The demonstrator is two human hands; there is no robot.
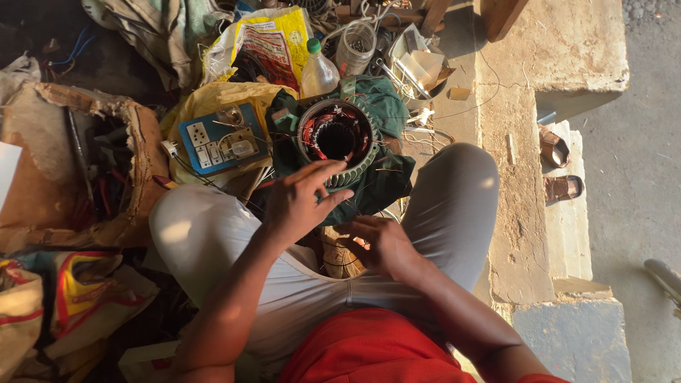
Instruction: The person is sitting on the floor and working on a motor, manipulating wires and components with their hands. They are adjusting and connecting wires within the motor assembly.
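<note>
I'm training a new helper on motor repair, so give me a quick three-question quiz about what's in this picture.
1. True or false: the left hand is raised beside the round motor stator.
2. Which lies left of the stator? A) a blue switch board B) a pair of sandals C) a red bucket
3. What does the stator rest on?

Key
1. True; its fingers reach toward the stator's near rim.
2. A; the sandals lie far to the right on the concrete step.
3. A dark green cloth, in front of the crossed legs. The right hand is lower, near the lap.
</note>
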